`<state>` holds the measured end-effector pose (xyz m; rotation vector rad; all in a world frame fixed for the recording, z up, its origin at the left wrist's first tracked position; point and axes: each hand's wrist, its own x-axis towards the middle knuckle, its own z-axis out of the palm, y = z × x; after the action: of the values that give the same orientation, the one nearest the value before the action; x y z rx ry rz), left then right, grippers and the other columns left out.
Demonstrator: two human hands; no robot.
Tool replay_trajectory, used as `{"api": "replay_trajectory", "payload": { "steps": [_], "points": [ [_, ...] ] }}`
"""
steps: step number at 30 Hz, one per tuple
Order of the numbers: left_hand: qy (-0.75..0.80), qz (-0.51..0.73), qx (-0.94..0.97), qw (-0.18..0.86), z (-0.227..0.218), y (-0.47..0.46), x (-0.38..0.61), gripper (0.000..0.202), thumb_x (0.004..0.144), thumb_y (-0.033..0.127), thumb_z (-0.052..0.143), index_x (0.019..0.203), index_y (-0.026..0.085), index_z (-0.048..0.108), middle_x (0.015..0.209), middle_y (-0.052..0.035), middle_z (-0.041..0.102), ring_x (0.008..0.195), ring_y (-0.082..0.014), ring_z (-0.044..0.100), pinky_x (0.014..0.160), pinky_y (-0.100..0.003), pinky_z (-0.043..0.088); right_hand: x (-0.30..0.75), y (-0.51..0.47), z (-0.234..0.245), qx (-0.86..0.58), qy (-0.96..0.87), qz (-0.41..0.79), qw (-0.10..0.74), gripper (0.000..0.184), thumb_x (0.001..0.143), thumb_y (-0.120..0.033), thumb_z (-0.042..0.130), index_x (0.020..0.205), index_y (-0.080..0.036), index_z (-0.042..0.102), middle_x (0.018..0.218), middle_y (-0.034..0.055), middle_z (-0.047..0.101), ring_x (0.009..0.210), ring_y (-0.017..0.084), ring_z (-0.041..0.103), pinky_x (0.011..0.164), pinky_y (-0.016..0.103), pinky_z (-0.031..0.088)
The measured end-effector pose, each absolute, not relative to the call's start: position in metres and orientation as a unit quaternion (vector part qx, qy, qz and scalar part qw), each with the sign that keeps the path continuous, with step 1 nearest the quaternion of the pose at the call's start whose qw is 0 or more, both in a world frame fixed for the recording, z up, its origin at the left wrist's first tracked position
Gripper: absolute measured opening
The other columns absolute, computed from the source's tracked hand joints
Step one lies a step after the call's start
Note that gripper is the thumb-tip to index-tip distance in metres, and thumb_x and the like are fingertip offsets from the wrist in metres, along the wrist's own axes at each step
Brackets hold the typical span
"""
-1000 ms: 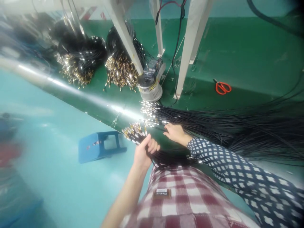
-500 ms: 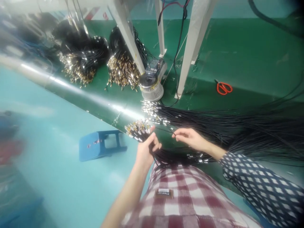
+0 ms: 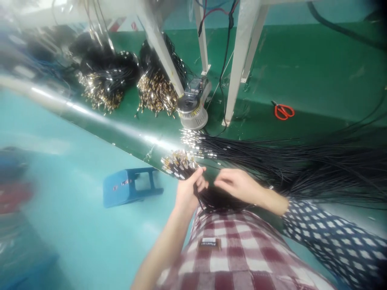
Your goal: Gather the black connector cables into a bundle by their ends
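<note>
My left hand (image 3: 192, 188) is wrapped around a bundle of black cables (image 3: 179, 164), whose metal-tipped ends fan out above the fist. Its thumb and index finger meet near one thin cable at the bundle's edge. Just to the right is my right hand (image 3: 237, 184), fingers curled together and pointing left; whatever they may hold is hidden. Behind both hands lies a long spread of loose black cables (image 3: 260, 151), its silvery ends (image 3: 193, 139) towards the left. More dark cable runs below my hands, against the checked apron (image 3: 229, 241).
A small grey machine (image 3: 193, 114) stands by a white table leg (image 3: 242, 60). Red-handled scissors (image 3: 283, 110) lie on the green tabletop (image 3: 308, 72). Two cable heaps with gold-coloured tips (image 3: 155, 90) sit at back left. On the floor is a blue stool (image 3: 121, 186).
My right hand has turned and come slightly lower and left; the cable it pinched no longer shows in its fingertips. My left hand keeps the bundle, its thumb and index finger now closed together.
</note>
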<state>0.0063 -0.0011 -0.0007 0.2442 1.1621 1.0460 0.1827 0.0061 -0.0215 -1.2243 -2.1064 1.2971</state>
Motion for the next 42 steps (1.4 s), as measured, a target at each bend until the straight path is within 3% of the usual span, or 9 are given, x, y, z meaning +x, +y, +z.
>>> {"api": "replay_trajectory", "payload": {
  "steps": [3, 6, 11, 17, 29, 34, 38, 40, 42],
  "points": [
    [0.516, 0.473, 0.080, 0.710, -0.005, -0.001, 0.003, 0.019, 0.071, 0.023, 0.072, 0.079, 0.008, 0.064, 0.044, 0.0093, 0.031, 0.038, -0.0028, 0.028, 0.046, -0.020, 0.030, 0.205, -0.008, -0.034, -0.450, -0.761, 0.444, 0.147, 0.024, 0.089, -0.037, 0.054, 0.083, -0.019, 0.068, 0.085, 0.0045, 0.065, 0.062, 0.012, 0.053, 0.062, 0.025, 0.041],
    [0.504, 0.470, 0.077, 0.721, -0.007, -0.001, 0.001, 0.018, 0.073, 0.023, 0.071, 0.080, 0.008, 0.064, 0.045, 0.0091, 0.030, 0.038, -0.0030, 0.028, 0.046, -0.020, 0.029, 0.201, -0.009, -0.034, -0.465, -0.739, 0.453, 0.182, 0.022, 0.088, -0.038, 0.056, 0.094, -0.020, 0.067, 0.093, 0.0046, 0.064, 0.058, 0.010, 0.048, 0.061, 0.025, 0.040],
    [0.505, 0.469, 0.085, 0.720, -0.005, 0.000, 0.002, 0.026, 0.074, 0.026, 0.071, 0.091, 0.008, 0.065, 0.045, 0.0091, 0.033, 0.039, -0.0038, 0.030, 0.048, -0.021, 0.032, 0.168, 0.005, -0.027, -0.450, -0.647, 0.572, 0.227, 0.028, 0.091, -0.033, 0.048, 0.073, -0.017, 0.063, 0.068, 0.0010, 0.060, 0.064, 0.013, 0.052, 0.063, 0.025, 0.038],
    [0.510, 0.464, 0.098, 0.718, -0.006, 0.001, 0.001, 0.027, 0.071, 0.025, 0.072, 0.091, 0.007, 0.064, 0.045, 0.0080, 0.037, 0.038, -0.0041, 0.032, 0.047, -0.022, 0.032, 0.165, 0.008, -0.027, -0.413, -0.490, 0.724, 0.256, 0.036, 0.087, -0.047, 0.053, 0.069, -0.016, 0.058, 0.060, -0.0021, 0.050, 0.060, 0.012, 0.046, 0.064, 0.025, 0.036],
    [0.522, 0.450, 0.085, 0.720, 0.001, -0.002, 0.003, 0.027, 0.067, 0.024, 0.075, 0.085, 0.005, 0.068, 0.051, 0.0046, 0.043, 0.040, -0.0029, 0.035, 0.042, -0.018, 0.026, 0.154, 0.000, -0.022, -0.363, -0.458, 0.770, 0.256, 0.042, 0.085, -0.053, 0.054, 0.067, -0.016, 0.057, 0.060, -0.0020, 0.050, 0.060, 0.011, 0.046, 0.064, 0.025, 0.038],
    [0.503, 0.441, 0.106, 0.736, 0.002, -0.008, -0.003, 0.020, 0.070, 0.028, 0.074, 0.074, 0.010, 0.067, 0.055, 0.0007, 0.051, 0.049, -0.0096, 0.050, 0.052, -0.023, 0.042, 0.168, 0.015, -0.026, -0.360, -0.549, 0.725, 0.210, 0.042, 0.091, -0.049, 0.046, 0.074, -0.015, 0.063, 0.074, 0.0037, 0.063, 0.066, 0.013, 0.054, 0.064, 0.025, 0.043],
    [0.476, 0.483, 0.110, 0.726, -0.003, -0.020, -0.013, 0.018, 0.072, 0.027, 0.073, 0.069, 0.012, 0.063, 0.082, -0.0059, 0.063, 0.081, -0.0169, 0.060, 0.079, -0.031, 0.048, 0.158, 0.054, -0.056, -0.509, -0.695, 0.502, 0.080, 0.034, 0.096, -0.038, 0.041, 0.090, -0.017, 0.067, 0.087, 0.0052, 0.068, 0.070, 0.014, 0.059, 0.067, 0.026, 0.045],
    [0.464, 0.480, 0.100, 0.738, -0.006, -0.025, -0.015, 0.021, 0.076, 0.031, 0.069, 0.070, 0.014, 0.060, 0.067, -0.0032, 0.059, 0.077, -0.0185, 0.060, 0.082, -0.036, 0.047, 0.139, 0.067, -0.079, -0.548, -0.718, 0.428, 0.037, 0.021, 0.089, -0.035, 0.056, 0.091, -0.017, 0.067, 0.097, 0.0081, 0.066, 0.084, 0.018, 0.061, 0.076, 0.028, 0.045],
    [0.460, 0.489, 0.084, 0.736, -0.009, -0.029, -0.014, 0.024, 0.078, 0.033, 0.067, 0.068, 0.015, 0.055, 0.052, 0.0027, 0.046, 0.057, -0.0131, 0.053, 0.072, -0.033, 0.046, 0.119, 0.073, -0.098, -0.555, -0.721, 0.415, 0.023, 0.018, 0.083, -0.031, 0.064, 0.091, -0.015, 0.065, 0.109, 0.0128, 0.062, 0.094, 0.023, 0.061, 0.079, 0.030, 0.044]
  ]
}}
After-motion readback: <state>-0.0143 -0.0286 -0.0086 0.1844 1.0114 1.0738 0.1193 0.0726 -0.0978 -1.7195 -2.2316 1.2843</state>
